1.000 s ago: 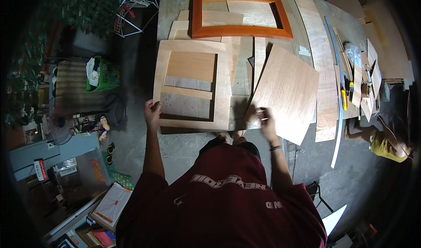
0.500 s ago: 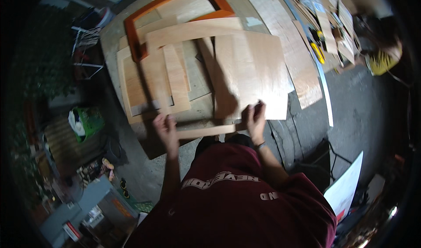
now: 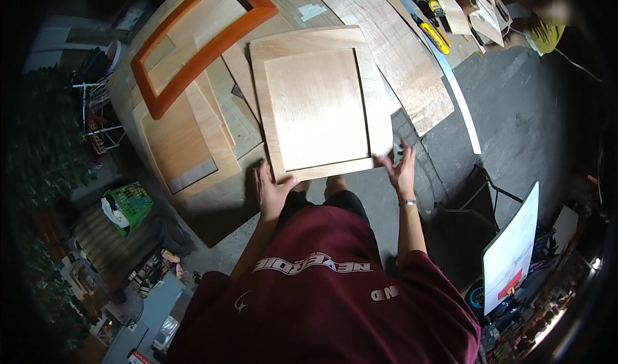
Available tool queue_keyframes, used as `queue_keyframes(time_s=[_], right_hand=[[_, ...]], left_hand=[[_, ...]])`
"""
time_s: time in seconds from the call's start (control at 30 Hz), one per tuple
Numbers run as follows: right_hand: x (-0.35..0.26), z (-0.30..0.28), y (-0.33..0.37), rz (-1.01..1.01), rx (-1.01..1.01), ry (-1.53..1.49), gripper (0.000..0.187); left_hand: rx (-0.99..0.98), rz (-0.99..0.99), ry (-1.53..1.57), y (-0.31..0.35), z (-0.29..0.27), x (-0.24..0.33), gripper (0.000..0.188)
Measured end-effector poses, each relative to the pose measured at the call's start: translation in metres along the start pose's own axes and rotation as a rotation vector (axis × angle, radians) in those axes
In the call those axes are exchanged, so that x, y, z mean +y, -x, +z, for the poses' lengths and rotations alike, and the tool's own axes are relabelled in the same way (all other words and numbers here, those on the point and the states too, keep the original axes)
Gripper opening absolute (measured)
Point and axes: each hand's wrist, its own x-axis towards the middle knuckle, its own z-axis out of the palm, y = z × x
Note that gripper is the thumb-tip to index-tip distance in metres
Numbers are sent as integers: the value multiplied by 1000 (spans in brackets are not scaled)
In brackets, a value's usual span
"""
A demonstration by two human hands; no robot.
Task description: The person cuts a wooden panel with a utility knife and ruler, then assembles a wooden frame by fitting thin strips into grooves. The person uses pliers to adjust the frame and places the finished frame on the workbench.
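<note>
A pale, unfinished wooden frame [image 3: 328, 169] with a slightly curved far rail lies on top of a light plywood panel [image 3: 315, 106], which shows through its opening. At the frame's near left corner is my left hand [image 3: 273, 189], fingers spread along the side and thumb against the near edge. My right hand [image 3: 402, 171] is by the near right corner, its thumb side at the edge and its fingers stretched apart. Neither hand is wrapped round the frame.
An orange-brown frame [image 3: 183, 80] and another pale framed panel [image 3: 225, 164] lie to the left. Long plywood sheets [image 3: 402, 61], a yellow utility knife [image 3: 432, 37] and a metal straightedge [image 3: 467, 116] are on the right. A person's yellow garment [image 3: 544, 37] shows far right.
The pale frame, held raised in both hands before, now lies over the plywood panel. My fingers have spread. The view has shifted, so the table's things appear farther left.
</note>
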Motion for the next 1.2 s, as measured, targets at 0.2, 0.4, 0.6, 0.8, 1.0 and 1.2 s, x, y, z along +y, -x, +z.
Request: queue_keyframes(time_s=[0.2, 0.4, 0.6, 0.8, 1.0, 1.2], right_hand=[[21, -7, 11, 43, -282, -53, 69], [39, -9, 9, -137, -228, 45, 59], [49, -8, 10, -174, -216, 59, 63], [54, -7, 5, -210, -210, 27, 64], [59, -15, -2, -283, -230, -8, 58], [52, -12, -13, -315, -183, -36, 39]], left_hand=[[31, 34, -218, 15, 11, -18, 75], [87, 77, -265, 16, 15, -22, 62], [81, 95, -294, 15, 14, -25, 53], [78, 74, -341, 16, 14, -14, 49], [91, 37, -301, 18, 16, -7, 45], [140, 61, -288, 18, 16, -15, 41]])
